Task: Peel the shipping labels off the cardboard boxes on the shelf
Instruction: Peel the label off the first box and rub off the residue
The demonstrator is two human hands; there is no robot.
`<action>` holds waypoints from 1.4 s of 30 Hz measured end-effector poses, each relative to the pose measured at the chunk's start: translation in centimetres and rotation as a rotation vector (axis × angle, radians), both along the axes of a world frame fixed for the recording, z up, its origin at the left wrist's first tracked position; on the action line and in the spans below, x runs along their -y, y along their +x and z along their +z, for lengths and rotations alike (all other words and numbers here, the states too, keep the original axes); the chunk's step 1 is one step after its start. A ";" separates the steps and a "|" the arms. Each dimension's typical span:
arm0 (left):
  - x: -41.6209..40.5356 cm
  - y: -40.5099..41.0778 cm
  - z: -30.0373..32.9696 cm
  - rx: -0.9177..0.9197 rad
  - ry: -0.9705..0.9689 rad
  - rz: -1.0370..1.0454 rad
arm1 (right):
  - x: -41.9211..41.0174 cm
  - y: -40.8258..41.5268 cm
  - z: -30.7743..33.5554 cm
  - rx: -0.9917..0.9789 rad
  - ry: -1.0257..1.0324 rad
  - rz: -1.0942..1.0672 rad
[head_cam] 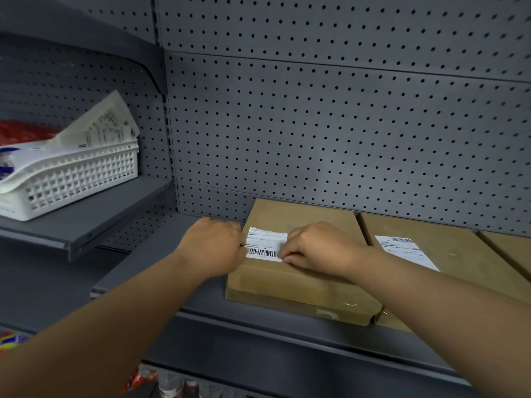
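Shipping label (265, 245) on the leftmost cardboard box (298, 271) — long axis left–right, between both hands; left hand (214, 245) pinches its left edge, right hand (311, 248) fingers (290, 258) pick at its lower-right corner.

left box (298, 278): flat, brown | label (265, 246): white, top edge torn | right box (459, 262): label (406, 252) intact

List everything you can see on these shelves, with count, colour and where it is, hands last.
boxes: at least two, brown, side by side on the middle shelf; a third edge shows at far right
labels: two, white, one on each box top; the left one partly torn
basket: one, white, on the upper left shelf
papers: several, white, sticking out of the basket
shelf: grey metal, pegboard back
left hand: at the label's left edge
right hand: pinches the label's right edge
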State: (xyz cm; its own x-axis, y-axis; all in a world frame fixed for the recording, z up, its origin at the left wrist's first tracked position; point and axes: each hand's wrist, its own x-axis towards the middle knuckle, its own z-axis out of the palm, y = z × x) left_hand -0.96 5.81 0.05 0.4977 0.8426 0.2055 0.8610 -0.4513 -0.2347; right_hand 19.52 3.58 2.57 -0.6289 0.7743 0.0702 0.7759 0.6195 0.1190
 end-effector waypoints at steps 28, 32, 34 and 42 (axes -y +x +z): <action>0.7 -1.6 -0.4 0.340 -0.226 -0.055 | -1.7 -1.7 -0.8 -0.345 -0.154 -0.311; 0.7 -1.6 -0.4 0.333 -0.235 -0.050 | -1.6 -2.1 -0.8 -0.376 -0.164 -0.359; 0.6 -1.6 -0.4 0.320 -0.236 -0.045 | -1.2 -2.2 -0.9 -0.352 -0.166 -0.343; 0.4 -1.3 -0.6 0.253 -0.236 -0.020 | -4.2 -0.7 1.5 -0.631 -0.175 -0.510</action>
